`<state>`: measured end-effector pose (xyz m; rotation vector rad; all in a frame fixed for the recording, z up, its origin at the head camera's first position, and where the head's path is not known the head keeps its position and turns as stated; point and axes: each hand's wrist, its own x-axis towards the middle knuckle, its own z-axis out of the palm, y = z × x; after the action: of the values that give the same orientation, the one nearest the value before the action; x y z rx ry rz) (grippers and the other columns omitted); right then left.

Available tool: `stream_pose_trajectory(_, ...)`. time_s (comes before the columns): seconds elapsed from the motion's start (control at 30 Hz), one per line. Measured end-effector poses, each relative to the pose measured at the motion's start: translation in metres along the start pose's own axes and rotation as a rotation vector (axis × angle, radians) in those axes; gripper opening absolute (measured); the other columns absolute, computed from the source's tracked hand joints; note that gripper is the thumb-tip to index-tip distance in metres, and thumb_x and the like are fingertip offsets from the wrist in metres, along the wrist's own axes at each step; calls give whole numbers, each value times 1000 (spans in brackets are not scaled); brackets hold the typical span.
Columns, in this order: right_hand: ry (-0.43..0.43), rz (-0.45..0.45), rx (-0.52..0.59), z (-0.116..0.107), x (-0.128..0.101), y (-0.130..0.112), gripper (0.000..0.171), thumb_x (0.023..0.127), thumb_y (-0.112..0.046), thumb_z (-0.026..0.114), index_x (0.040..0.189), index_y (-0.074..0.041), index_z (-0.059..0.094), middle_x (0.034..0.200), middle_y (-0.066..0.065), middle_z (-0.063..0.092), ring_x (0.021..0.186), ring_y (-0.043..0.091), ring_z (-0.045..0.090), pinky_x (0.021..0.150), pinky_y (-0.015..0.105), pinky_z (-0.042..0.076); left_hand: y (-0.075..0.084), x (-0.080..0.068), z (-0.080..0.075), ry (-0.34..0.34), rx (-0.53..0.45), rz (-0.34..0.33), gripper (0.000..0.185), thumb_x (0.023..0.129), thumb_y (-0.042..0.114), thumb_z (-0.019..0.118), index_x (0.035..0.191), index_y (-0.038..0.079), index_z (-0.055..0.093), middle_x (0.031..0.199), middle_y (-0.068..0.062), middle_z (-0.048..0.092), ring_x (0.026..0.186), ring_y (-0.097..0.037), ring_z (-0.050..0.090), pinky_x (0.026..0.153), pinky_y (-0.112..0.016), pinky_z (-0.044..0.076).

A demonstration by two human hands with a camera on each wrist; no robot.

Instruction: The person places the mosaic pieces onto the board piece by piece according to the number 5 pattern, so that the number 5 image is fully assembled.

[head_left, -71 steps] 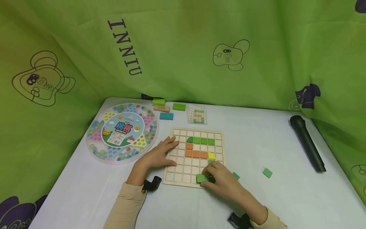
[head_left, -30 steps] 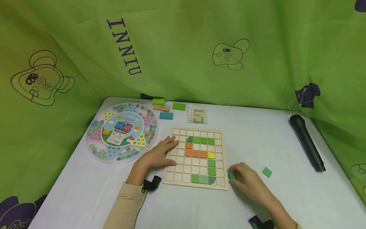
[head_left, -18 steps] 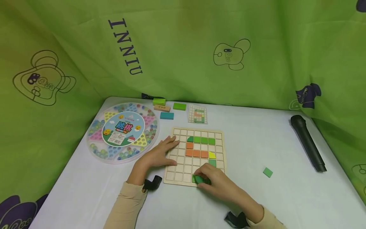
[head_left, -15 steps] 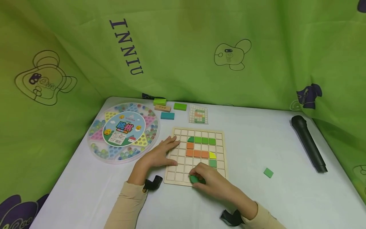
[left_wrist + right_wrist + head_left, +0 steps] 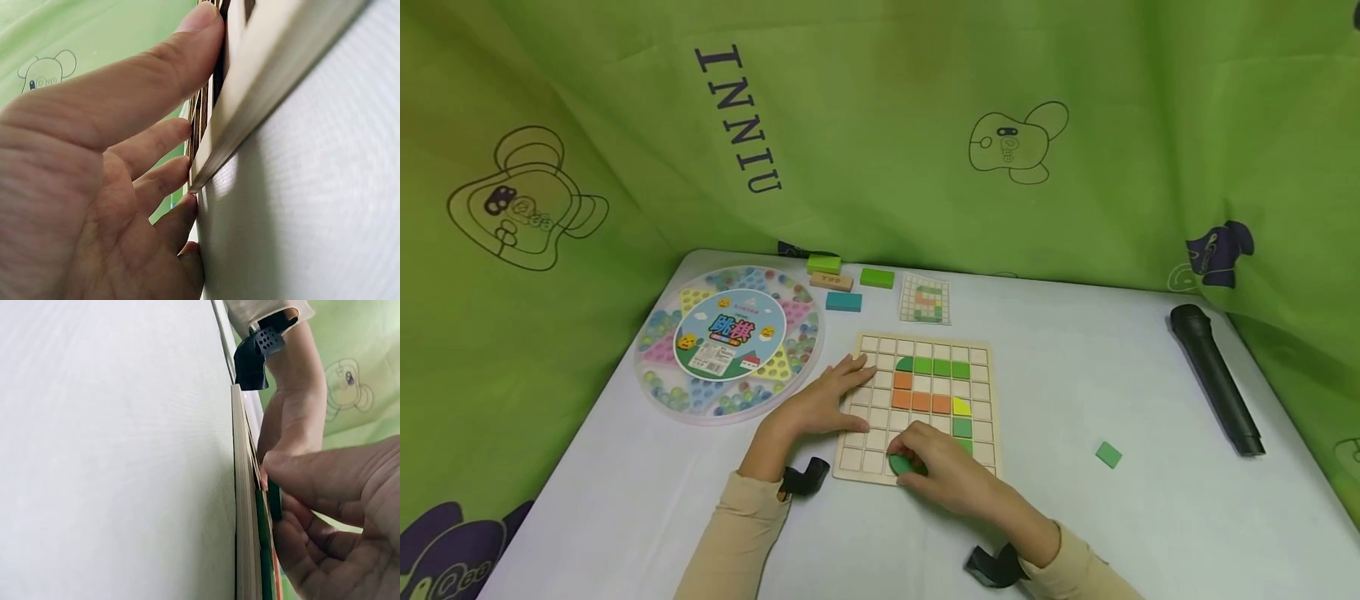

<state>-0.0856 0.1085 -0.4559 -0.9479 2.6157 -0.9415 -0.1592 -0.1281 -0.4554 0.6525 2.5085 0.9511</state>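
A dark green rounded wooden tile (image 5: 904,464) sits at the near edge of a pale square wooden grid board (image 5: 981,392), pinched in the grip of the right hand (image 5: 951,471), whose fingers curl around it. The board lies near the middle of the white worktop (image 5: 1075,533). Its cells hold a row of green tiles (image 5: 942,367) at the far side, orange tiles (image 5: 920,401) in the middle, one yellow tile (image 5: 960,407) and more green tiles along its right side. The left hand (image 5: 820,404) lies flat with straight fingers on the board's left edge.

The right wrist view shows the thumb tip (image 5: 275,469) pressing the dark tile against the board's surface, edge-on. The left wrist view shows only straight fingers (image 5: 156,69) against the board's rim.

A round clear plastic case of coloured marbles (image 5: 730,342) lies by the worktop's far left corner.
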Motion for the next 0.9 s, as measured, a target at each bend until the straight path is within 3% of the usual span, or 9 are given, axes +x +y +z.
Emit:
stream_pose_trajectory(0.3,14,-23,-58,5,3,1,24,84,-18,71,107,-16,63,105,-8,59,100,6,52,90,28,48,0,1,1,-3,10,-17,85,77,34,77,149,18,34,160,-6,15,147,-32,4,116,-57,14)
stream_pose_trajectory(0.6,42,-21,-53,8,3,3,23,84,-19,72,106,-16,64,105,-8,58,97,6,51,86,26,49,0,1,1,3,20,-9,85,77,35,77,149,18,33,160,-5,15,147,-30,4,117,-56,12)
stream_pose_trajectory(0.9,68,3,-125,7,-1,2,26,80,-28,75,102,-16,66,99,-9,55,93,7,48,84,27,47,-1,2,2,0,21,4,85,78,33,77,149,16,34,159,-7,15,147,-30,4,118,-53,9)
